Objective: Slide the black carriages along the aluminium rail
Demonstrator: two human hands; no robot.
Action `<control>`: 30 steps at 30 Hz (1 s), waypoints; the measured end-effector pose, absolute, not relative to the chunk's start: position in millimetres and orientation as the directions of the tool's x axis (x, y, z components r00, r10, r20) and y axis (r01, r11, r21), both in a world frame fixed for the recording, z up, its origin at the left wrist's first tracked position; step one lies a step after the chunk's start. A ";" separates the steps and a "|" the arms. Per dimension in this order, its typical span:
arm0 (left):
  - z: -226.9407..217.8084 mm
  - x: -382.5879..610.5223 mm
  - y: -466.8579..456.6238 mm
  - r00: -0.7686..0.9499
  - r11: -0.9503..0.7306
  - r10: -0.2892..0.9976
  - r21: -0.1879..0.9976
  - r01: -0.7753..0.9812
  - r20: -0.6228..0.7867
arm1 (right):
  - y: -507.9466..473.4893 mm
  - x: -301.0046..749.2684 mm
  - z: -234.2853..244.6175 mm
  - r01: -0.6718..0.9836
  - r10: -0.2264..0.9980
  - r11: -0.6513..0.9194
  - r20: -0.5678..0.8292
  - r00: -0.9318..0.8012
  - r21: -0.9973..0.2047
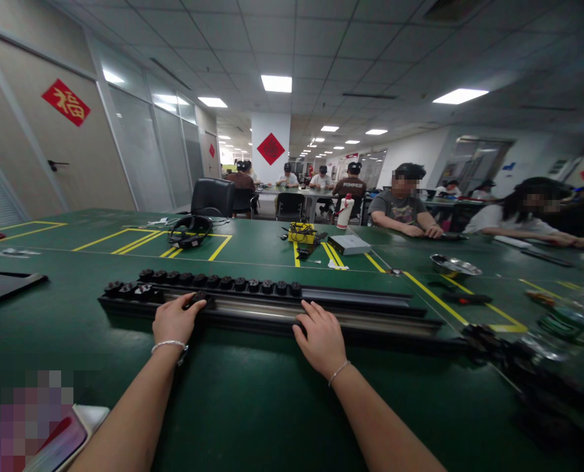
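A long black rail (360, 313) with a silvery groove lies across the green table in front of me. A row of several small black knob-like parts (233, 283) sits along its far edge. My left hand (175, 320) rests on the rail's left part, fingers pinched on one black part (200, 299) in the groove. My right hand (321, 334) lies on the rail near its middle, fingers curled onto the near edge; what is under them is hidden.
A phone (63, 439) lies at the near left. A black headset (189, 231), a yellow box (301, 232), a grey box (349, 244) and a metal bowl (455, 265) lie farther back. Black loose parts (508, 357) pile at right. People sit at the far tables.
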State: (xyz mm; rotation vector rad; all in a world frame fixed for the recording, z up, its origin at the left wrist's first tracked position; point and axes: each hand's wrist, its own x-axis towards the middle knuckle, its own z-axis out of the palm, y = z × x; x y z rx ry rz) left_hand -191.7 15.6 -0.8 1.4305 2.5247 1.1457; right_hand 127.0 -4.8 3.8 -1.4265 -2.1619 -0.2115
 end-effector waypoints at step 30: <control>11.0 -178.4 10.1 -0.590 0.363 0.765 0.584 0.726 0.258 | -4.5 127.5 3.1 0.890 0.810 0.426 0.508 -0.293 -0.166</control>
